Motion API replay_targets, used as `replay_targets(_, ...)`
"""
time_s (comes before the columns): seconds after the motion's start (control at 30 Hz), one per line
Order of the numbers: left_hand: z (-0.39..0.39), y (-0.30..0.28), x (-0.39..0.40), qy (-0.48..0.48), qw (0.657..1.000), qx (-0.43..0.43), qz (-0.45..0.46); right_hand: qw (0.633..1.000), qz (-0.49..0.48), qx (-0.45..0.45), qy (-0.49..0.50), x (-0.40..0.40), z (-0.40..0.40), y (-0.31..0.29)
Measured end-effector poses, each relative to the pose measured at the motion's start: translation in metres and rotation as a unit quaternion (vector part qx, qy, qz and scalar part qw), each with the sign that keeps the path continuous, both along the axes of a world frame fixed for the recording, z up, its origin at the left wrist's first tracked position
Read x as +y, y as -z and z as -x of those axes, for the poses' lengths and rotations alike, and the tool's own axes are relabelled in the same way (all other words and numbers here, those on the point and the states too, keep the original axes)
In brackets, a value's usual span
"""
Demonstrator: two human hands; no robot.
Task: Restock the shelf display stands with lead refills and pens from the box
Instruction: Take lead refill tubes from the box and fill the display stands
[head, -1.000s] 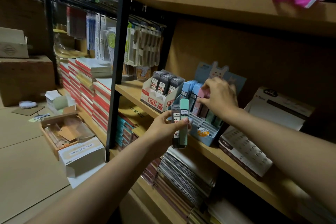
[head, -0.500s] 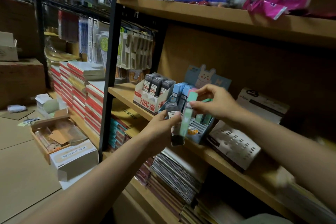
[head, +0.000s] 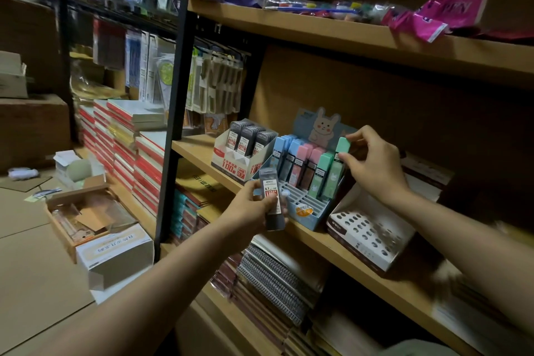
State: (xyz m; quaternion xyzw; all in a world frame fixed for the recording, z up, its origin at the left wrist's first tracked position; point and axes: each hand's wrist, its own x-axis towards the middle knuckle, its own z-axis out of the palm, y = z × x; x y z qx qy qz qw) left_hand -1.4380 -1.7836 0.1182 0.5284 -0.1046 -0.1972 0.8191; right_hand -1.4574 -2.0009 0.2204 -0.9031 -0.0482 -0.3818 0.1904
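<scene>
On the wooden shelf (head: 346, 251), a light-blue slotted cardboard display stand (head: 310, 208) holds pastel cases. The right hand (head: 372, 166) pinches a smooth mint-green rectangular refill case (head: 336, 170) standing in it. The left hand (head: 254, 208) grips a dark plastic lead-refill case (head: 273, 199).

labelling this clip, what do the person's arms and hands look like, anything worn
Both forearms are bare as far as the frame shows, with no sleeves in view. The left hand and right hand wear no gloves; no rings, watch or bracelet can be seen in the dim light.
</scene>
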Motion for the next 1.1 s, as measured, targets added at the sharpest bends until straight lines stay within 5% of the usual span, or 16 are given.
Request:
replay_targets(0.83, -0.008, 0.013, -0.005, -0.005, 0.999, -0.036, 0.000, 0.992, 0.060, 0.074, 0.085, -0.006, -0.011, 0.026)
replay_targets(0.97, -0.009, 0.011, -0.005, -0.015, 0.997, -0.071, -0.041, 1.000, 0.013, 0.022, -0.004, 0.020, -0.008, 0.021)
replay_targets(1.1, -0.016, 0.006, 0.001, -0.015, 0.991, -0.105, -0.086, 0.981, -0.018, 0.167, -0.097, 0.062, -0.018, 0.023)
